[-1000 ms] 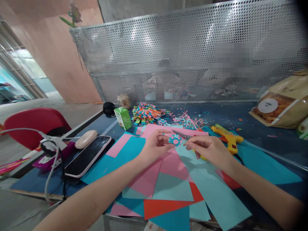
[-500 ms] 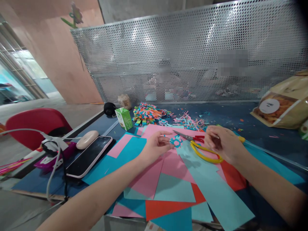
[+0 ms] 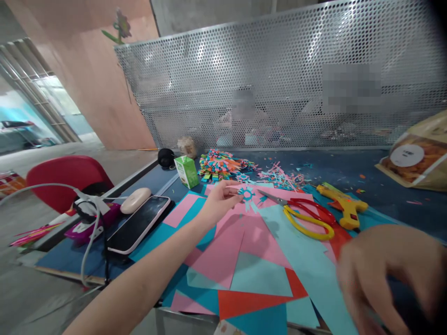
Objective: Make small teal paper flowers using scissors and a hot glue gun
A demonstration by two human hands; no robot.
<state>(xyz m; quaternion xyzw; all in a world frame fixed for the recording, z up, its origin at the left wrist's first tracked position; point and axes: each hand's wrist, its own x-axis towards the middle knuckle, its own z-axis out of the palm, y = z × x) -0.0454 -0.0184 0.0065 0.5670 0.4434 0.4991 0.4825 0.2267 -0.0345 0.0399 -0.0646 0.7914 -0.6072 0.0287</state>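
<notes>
Between the thumb and fingers of my left hand is a small blue ring-shaped paper cutout with little tabs round its edge and pale strips hanging below. Just right of it, scissors with one red and one yellow handle lie on the paper sheets. My right hand is low at the right, close to the camera and smeared by motion. Its fingers point down, and whether they touch or hold anything cannot be made out. A yellow glue gun rests beyond it.
Behind the sheets are a heap of coloured paper pieces, thin paper scraps and a green drink carton. A phone and a pale oval case lie left. A snack bag stands right, before a perforated metal screen.
My right hand has moved from beside the scissors down to the lower right, uncovering the glue gun and the red handle. My left hand keeps hold of the cutout. The view has shifted slightly.
</notes>
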